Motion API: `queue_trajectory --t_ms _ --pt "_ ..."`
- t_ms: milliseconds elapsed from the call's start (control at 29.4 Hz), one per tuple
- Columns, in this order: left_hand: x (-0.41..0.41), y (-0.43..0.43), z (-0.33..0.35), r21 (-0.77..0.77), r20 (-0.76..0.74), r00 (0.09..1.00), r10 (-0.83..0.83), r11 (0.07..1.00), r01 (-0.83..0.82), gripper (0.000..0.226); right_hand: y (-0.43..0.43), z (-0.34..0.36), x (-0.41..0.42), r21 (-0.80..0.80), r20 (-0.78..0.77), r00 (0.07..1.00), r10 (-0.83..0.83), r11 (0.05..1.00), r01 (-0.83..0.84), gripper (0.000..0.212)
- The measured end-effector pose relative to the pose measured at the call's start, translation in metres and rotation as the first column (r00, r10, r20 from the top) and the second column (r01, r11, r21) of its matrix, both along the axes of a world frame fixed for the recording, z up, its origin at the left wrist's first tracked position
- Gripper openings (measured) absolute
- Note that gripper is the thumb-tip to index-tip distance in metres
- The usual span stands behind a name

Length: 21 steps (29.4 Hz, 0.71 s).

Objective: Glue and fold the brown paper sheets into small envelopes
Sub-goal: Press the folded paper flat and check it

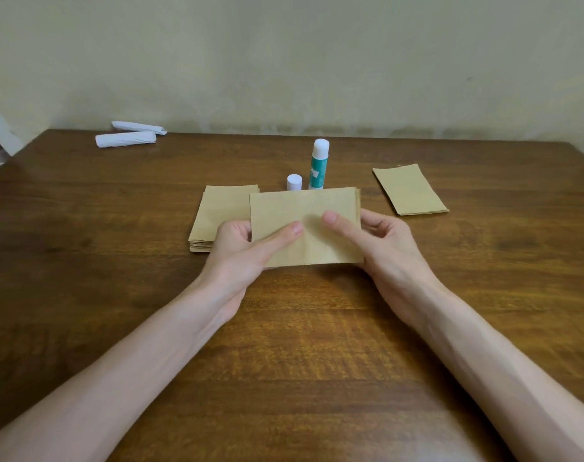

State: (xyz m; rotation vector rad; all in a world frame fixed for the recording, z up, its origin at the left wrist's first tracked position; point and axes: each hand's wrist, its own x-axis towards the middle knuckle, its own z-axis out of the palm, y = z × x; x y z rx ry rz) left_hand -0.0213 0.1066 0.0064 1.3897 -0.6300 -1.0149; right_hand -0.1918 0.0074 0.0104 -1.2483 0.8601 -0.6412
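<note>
White paper, rolled into tubes, lies at the far left back corner of the desk [300,345], close to the wall. The nearer roll [127,139] is just in front of the farther roll [138,127], and both lie flat.

Further right, near the middle of the brown wooden top, a stack of brown sheets [217,208] lies flat. Its near right corner is hidden behind the left grip [240,248], a bare hand. That grip is clamped on the left edge of the folded brown sheet [284,211], with the thumb laid across the front face and the fingers curled behind it.

The folded sheet is held up off the desk in front of the person, its long side level. A second layer shows along its top and right edges.

Behind the sheet a small white cap [294,182] stands upright. Just to the right of the cap, a green-and-white glue stick [319,165] also stands upright, with a white, rounded top. The sheet hides its base.

The right grip [387,248], also bare, is clamped on the sheet's right edge. Its thumb rests on the front, near the left thumb but not touching it.

Well apart to the right, a flat brown piece [410,190] lies on the desk, turned at a slant.
</note>
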Motion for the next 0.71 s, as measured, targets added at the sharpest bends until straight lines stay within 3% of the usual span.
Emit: queue_trajectory --t_ms 272,715 --pt "-0.0015 -0.0023 -0.0046 0.04 0.024 0.995 -0.099 0.994 0.098 0.031 0.0022 -0.0077 0.0052 -0.021 -0.066 0.994 -0.089 0.996 0.088 0.037" --pt "-0.0008 -0.0042 -0.0083 -0.016 0.1 0.995 -0.006 1.0 0.008 0.017 -0.0042 -0.0035 -0.0006 -0.023 -0.091 0.995 -0.049 0.999 0.047 0.034"
